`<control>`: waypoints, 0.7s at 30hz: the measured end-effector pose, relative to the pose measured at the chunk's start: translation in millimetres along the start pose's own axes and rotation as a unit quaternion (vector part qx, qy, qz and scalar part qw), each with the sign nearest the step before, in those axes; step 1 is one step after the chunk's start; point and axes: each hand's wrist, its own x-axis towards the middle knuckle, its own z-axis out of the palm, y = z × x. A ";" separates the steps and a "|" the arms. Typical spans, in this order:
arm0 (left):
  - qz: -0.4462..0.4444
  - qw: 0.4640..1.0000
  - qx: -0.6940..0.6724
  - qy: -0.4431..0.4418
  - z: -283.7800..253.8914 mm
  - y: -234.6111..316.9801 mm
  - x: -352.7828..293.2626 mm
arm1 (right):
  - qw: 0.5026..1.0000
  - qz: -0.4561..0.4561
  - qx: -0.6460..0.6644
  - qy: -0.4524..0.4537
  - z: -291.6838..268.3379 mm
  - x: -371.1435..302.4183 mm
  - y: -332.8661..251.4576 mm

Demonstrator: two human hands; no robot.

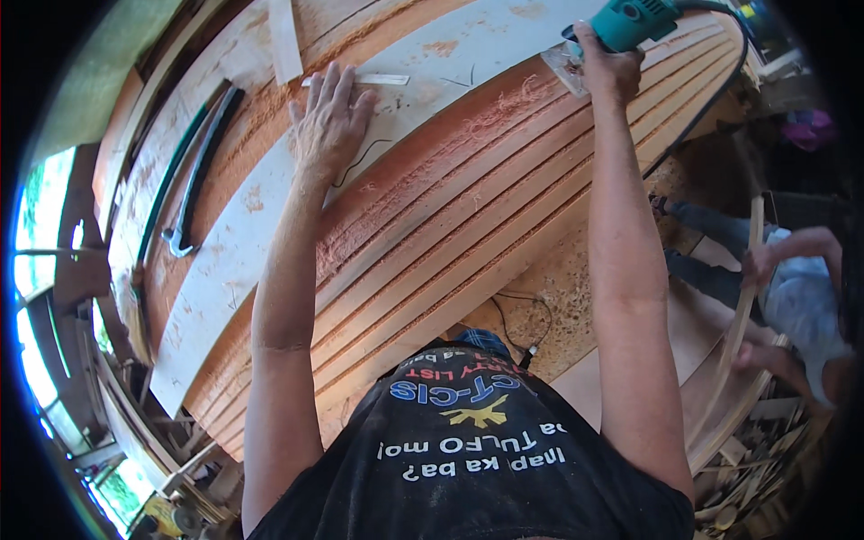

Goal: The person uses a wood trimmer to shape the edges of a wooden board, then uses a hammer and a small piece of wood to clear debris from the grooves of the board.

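My left hand (pixel 331 130) lies flat with fingers spread on a long, curved white board (pixel 229 243), beside a thin white strip (pixel 382 79). Up at the far right, my right hand (pixel 614 74) is wrapped round a green trim router (pixel 635 22) with a clear base plate (pixel 565 70). The base plate rests by the white board's edge, over a reddish wooden panel (pixel 441 211) cut with several long parallel grooves. Pink shavings (pixel 504 106) cover the panel along that edge. The router's bit is hidden from view.
A hammer (pixel 187 211) and a green curved strip (pixel 168 180) lie at the left. The router's black cord (pixel 711 108) drops along the panel's right side. At the right, another person (pixel 805 288) holds a long wood strip (pixel 745 310). Scrap wood (pixel 751 477) is piled below.
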 end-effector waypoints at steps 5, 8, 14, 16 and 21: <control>-0.003 1.000 0.011 0.002 5.3 0.3 3.4 | 0.999 -0.029 0.030 -0.003 0.0 3.5 4.2; 0.002 1.000 -0.012 0.006 7.8 -1.5 3.4 | 0.995 0.054 0.080 -0.025 -11.9 -9.6 -25.7; 0.020 0.999 -0.009 0.047 16.8 -4.5 5.5 | 0.980 0.095 0.170 -0.048 -10.8 -8.8 -26.8; 0.029 0.998 -0.024 0.049 18.2 2.8 5.9 | 0.987 0.034 0.147 -0.050 -16.4 1.2 -12.5; 0.057 0.997 -0.013 0.054 7.7 -3.1 -0.1 | 0.991 0.006 0.129 -0.024 -1.1 -2.4 -7.2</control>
